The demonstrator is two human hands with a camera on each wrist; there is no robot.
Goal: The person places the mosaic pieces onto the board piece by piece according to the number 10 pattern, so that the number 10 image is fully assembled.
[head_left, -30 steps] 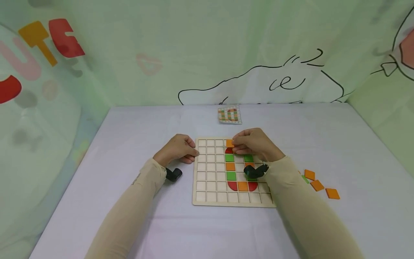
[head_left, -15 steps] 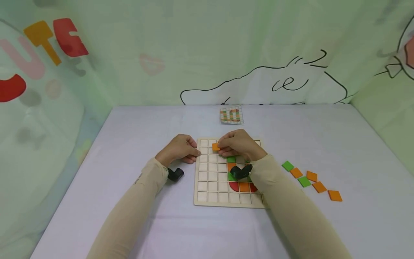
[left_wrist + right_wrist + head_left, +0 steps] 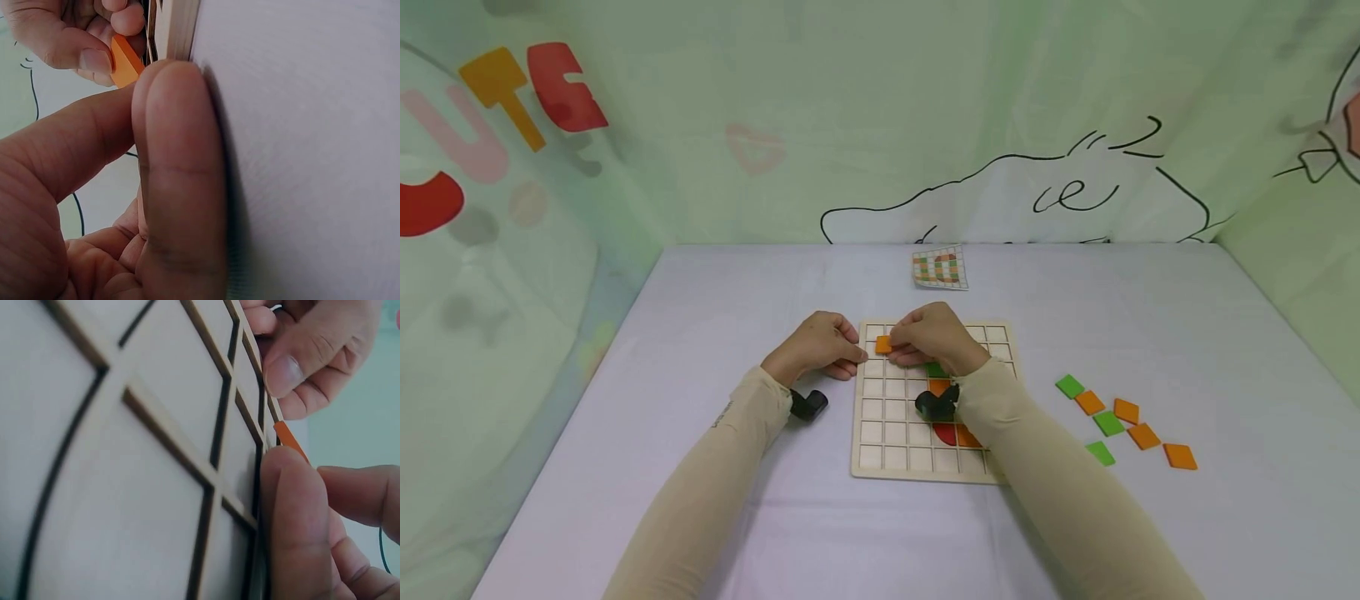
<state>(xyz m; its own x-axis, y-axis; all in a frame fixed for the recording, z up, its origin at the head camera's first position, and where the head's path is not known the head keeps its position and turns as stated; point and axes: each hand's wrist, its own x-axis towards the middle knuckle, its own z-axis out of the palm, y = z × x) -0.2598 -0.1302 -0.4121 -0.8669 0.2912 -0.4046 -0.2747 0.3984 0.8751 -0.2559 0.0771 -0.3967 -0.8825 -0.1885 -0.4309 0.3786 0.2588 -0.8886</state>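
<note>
In the head view my right hand [image 3: 932,337] pinches an orange square tile [image 3: 883,345] over the upper left part of a wooden grid board [image 3: 895,433]. The right wrist view shows that tile [image 3: 290,440] between thumb and fingertips, tilted close to the grid. My left hand [image 3: 823,346] holds the board's left edge, its thumb at the rim. Green [image 3: 935,370], orange [image 3: 938,387] and red [image 3: 945,433] tiles sit in the board's cells; my right hand and wrist hide others.
Right of the board, several loose tiles lie on the white tabletop, among them a green tile [image 3: 1070,386] and an orange tile [image 3: 1181,456]. Behind the board lies a printed pattern card [image 3: 940,267]. A pale green curtain [image 3: 737,83] stands at the back.
My right hand has moved left across the board with the orange tile, from the upper middle toward the left edge. The left hand stays at the rim. More loose tiles show at right.
</note>
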